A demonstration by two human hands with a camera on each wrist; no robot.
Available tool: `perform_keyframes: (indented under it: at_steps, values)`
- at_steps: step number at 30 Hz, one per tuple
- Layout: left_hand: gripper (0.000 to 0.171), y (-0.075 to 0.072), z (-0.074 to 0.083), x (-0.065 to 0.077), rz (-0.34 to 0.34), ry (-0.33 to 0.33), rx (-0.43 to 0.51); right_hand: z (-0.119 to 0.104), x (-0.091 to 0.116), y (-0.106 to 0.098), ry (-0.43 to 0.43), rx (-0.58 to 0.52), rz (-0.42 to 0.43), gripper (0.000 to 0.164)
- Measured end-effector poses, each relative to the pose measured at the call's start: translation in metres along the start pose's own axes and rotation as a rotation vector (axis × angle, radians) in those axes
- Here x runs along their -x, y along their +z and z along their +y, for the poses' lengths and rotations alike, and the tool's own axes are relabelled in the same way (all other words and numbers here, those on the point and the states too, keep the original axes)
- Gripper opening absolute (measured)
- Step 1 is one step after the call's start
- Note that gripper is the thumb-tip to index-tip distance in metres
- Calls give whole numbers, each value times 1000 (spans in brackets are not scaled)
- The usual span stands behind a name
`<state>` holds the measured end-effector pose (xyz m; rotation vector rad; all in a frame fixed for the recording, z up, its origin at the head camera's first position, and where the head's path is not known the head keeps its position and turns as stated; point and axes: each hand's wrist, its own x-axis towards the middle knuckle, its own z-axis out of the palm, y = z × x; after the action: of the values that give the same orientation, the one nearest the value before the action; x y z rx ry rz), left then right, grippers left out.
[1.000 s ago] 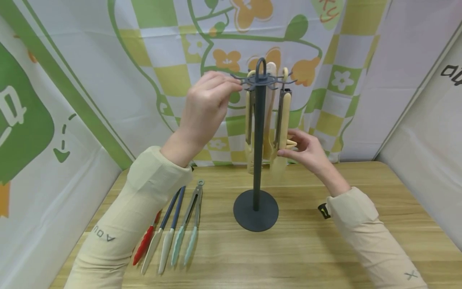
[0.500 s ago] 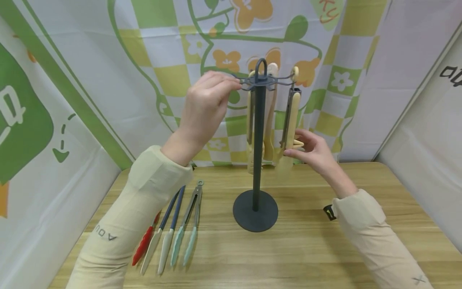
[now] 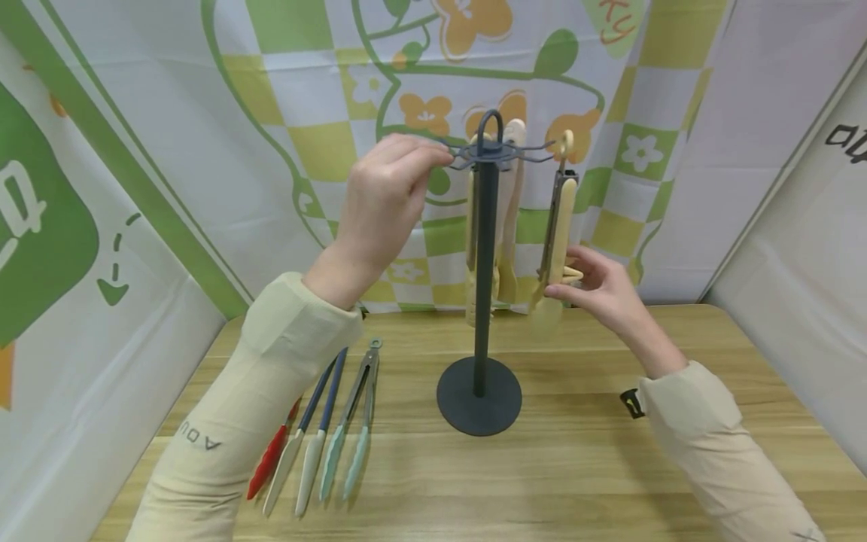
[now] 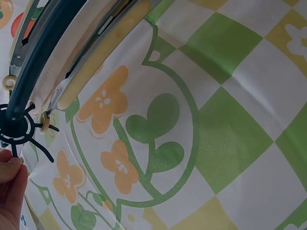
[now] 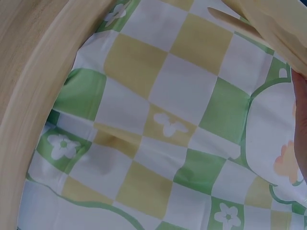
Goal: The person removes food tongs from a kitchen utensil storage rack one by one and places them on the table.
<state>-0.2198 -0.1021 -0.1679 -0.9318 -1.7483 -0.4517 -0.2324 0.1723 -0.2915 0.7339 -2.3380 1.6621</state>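
Note:
A dark grey hanging rack with a round base and a ring of hooks stands mid-table. At its top left, my left hand pinches one hook between thumb and fingers; the left wrist view shows the fingertips against the hook. My right hand holds yellow-handled tongs low down, right of the pole. They hang upright, their top ring right at the tip of a right-side hook. The right wrist view catches only their pale yellow ends and a finger edge.
Behind the pole, another yellow pair of tongs and a pale wooden-looking utensil hang. Red tongs, blue-and-cream tongs and mint-tipped tongs lie at left on the wooden table. A patterned curtain hangs behind.
My right hand has moved right with the yellow tongs, their ring sliding outward from near the hub to the hook's tip. My left hand keeps its place on the rack.

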Motion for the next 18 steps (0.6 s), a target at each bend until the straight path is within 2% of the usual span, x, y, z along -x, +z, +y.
perform_keyframes:
  at_steps: [9,14,18]
  values:
    - [22,1,-2,0,2,-5,5,3,2,-6,-40,-18,-4,48]
    - [23,1,-2,0,2,-3,1,3,6,-10,0,48,4,52]
    - [24,2,-2,0,5,-1,-1,3,8,-12,36,59,4,55]
